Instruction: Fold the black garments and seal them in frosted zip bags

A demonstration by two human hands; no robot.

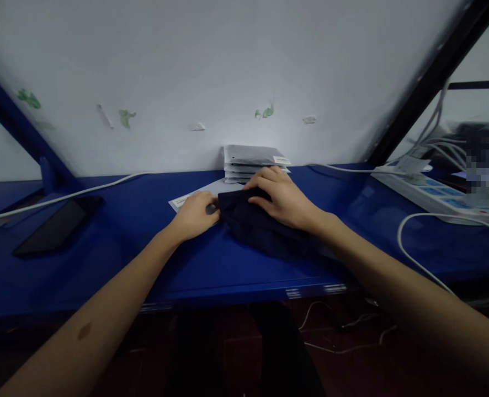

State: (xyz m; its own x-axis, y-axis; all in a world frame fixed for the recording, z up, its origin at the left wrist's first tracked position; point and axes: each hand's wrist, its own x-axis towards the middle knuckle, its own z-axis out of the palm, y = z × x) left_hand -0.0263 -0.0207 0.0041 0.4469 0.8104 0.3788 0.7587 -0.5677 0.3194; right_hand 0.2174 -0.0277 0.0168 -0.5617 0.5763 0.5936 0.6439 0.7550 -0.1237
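Note:
A dark navy cloth (265, 231) lies bunched on the blue table, slightly right of the middle. My left hand (197, 214) pinches the cloth's left corner between thumb and fingers. Over the cloth's upper part rests my right hand (280, 196), its fingers bent and a little apart, with the thumb on the fabric. A flat pale packet (223, 186) with a white label lies partly behind my left hand and the cloth. Just beyond, several grey packets (250, 154) are stacked against the wall, the top one labelled.
The blue table (145, 220) carries a black flat device (60, 225) at left. A white cable (83, 190) runs behind it. At right are a white power strip (439, 193), looping cables and a dark pixelated area. A white wall stands behind.

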